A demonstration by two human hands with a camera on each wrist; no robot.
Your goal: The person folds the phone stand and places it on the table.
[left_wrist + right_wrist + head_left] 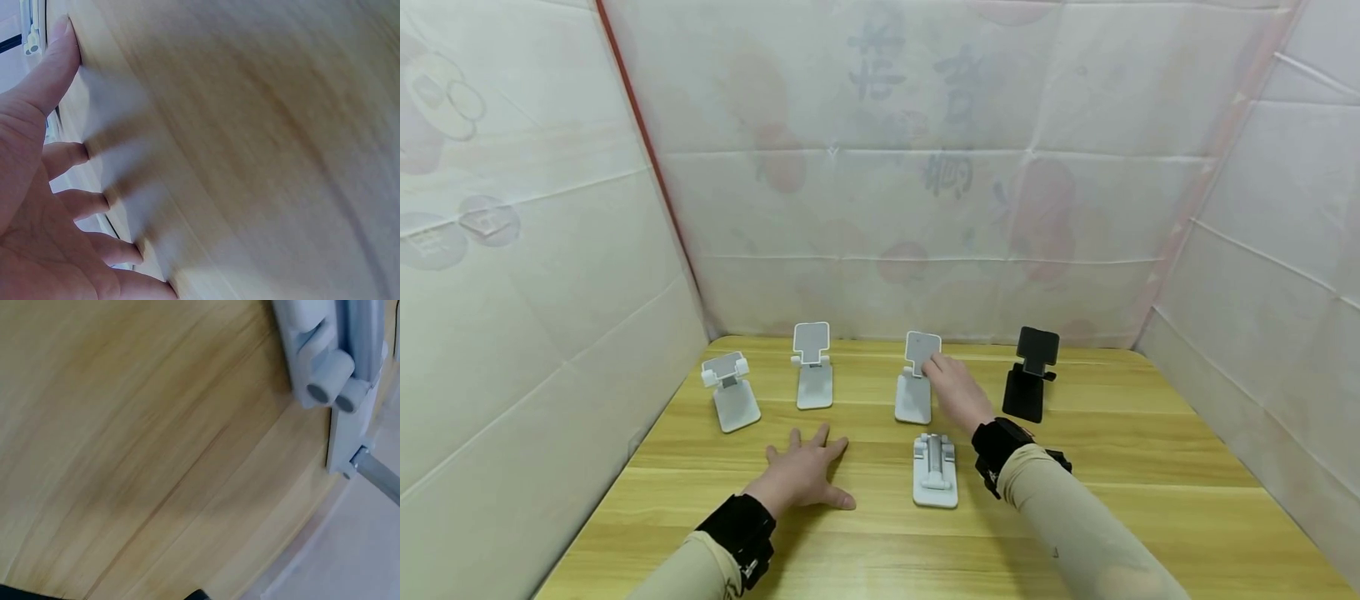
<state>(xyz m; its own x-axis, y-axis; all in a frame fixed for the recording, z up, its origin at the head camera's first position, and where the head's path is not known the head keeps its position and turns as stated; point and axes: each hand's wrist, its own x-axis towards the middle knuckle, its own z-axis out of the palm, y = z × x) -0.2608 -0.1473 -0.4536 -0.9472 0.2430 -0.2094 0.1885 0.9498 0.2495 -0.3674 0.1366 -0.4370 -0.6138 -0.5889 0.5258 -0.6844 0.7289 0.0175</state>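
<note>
My right hand [958,393] reaches to a white phone stand [913,400] with a grey pad, its curled fingers gripping the lower right edge of the raised upper plate. The hand hides that stand's right hinge. The right wrist view shows part of its base [347,440] but not the hand. Nearer to me lies a folded white phone stand [936,479], also at the top of the right wrist view. My left hand [801,473] rests on the table, fingers spread and fingertips touching the wood, holding nothing.
Two more white phone stands stand unfolded on the left: one tilted plate [724,367] and one upright plate [812,340]. A black phone stand [1024,392] stands unfolded to the right. All are on the wooden table [1112,517], with pale sheeting [880,208] behind and beside it.
</note>
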